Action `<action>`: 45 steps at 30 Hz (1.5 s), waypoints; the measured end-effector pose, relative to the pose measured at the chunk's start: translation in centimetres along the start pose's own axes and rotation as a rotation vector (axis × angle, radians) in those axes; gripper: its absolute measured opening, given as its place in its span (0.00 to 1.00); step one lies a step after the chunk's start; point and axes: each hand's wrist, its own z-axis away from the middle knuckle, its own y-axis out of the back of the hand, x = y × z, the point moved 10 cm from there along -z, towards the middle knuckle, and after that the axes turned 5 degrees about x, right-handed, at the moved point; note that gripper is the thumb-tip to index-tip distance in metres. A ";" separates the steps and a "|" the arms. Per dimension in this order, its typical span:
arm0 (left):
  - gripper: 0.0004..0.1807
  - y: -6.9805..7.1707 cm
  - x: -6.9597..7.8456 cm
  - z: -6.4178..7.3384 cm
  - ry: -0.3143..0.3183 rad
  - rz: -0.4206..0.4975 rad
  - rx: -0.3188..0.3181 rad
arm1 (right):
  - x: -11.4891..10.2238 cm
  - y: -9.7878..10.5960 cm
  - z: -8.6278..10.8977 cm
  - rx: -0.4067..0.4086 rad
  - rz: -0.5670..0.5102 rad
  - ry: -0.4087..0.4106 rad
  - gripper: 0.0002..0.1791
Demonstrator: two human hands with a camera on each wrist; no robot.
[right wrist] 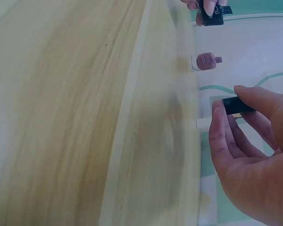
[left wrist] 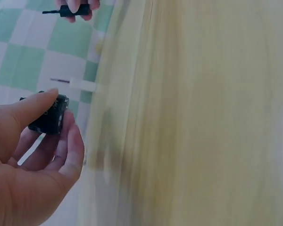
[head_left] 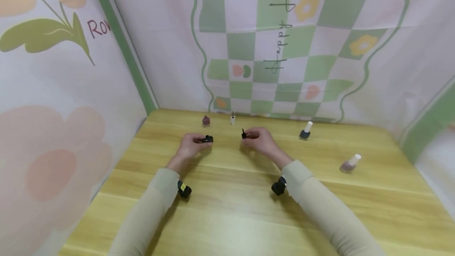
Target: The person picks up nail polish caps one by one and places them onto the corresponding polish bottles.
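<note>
My left hand point(head_left: 190, 145) grips a black nail polish bottle point(left wrist: 51, 117) between thumb and fingers, its neck uncapped. To its right, my right hand point(head_left: 264, 140) pinches a black nail polish cap point(right wrist: 238, 105), whose thin brush points upward in the head view. Both hands are raised above the table point(head_left: 227, 192), with a gap between bottle and cap. Beyond them stands an uncapped plum-coloured nail polish bottle point(head_left: 206, 121). Beside that bottle, a white cap point(head_left: 232, 120) rests on its top with its brush point(left wrist: 60, 80) sticking up.
To the right on the table are a dark blue nail polish bottle point(head_left: 304, 134) and a mauve one point(head_left: 347, 166), both with white caps. A checkered cloth point(head_left: 266, 46) hangs behind the far edge, and a floral sheet point(head_left: 53, 129) lines the left side.
</note>
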 end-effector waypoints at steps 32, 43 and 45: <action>0.08 -7.9 4.6 1.6 -0.107 0.230 -0.279 | -0.2 3.1 3.2 -0.055 -0.031 0.082 0.18; 0.09 -8.5 4.8 1.8 -0.120 0.228 -0.317 | -0.3 3.9 3.5 -0.073 -0.018 0.075 0.18; 0.09 -8.6 4.8 1.8 -0.124 0.225 -0.320 | -0.5 4.1 3.6 -0.071 -0.022 0.079 0.19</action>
